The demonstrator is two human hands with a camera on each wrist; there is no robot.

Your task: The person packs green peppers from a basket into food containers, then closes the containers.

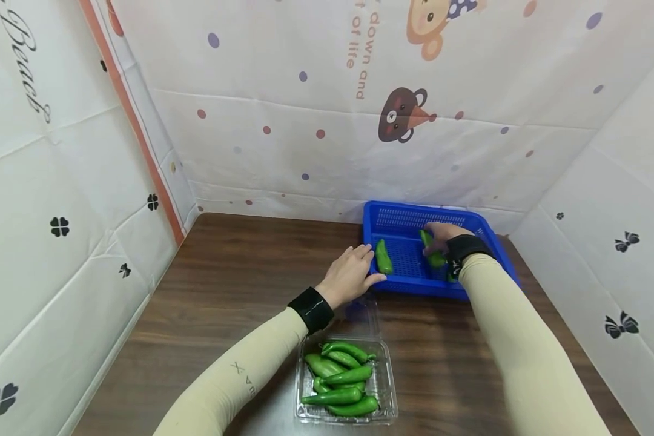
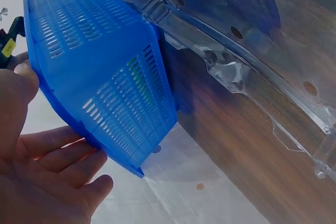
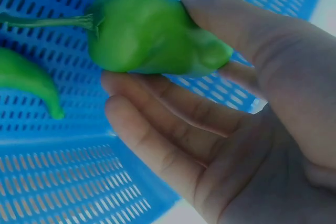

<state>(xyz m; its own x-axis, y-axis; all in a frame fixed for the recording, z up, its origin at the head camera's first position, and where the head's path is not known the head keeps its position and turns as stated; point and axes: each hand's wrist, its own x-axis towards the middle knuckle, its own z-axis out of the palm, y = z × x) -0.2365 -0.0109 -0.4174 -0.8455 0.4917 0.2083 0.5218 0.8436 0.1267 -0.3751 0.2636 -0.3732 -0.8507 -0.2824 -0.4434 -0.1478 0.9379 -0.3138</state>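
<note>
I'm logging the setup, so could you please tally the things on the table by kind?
Green peppers in the blue basket: 2, one loose and one in the right hand
Blue basket: 1
Clear clamshell tray of green peppers: 1; its peppers overlap too much to count
Total: 4

Back sheet (image 1: pixel 360 91), 12 o'clock: "down and", "of life" partial. Left sheet (image 1: pixel 43 151), 10 o'clock: "Beach". Left sleeve (image 1: pixel 240 375): "X".

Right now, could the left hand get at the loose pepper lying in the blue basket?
Probably yes: the left hand rests at the blue basket rim, the loose pepper lies just inside, uncovered, and nothing stands between them.
</note>
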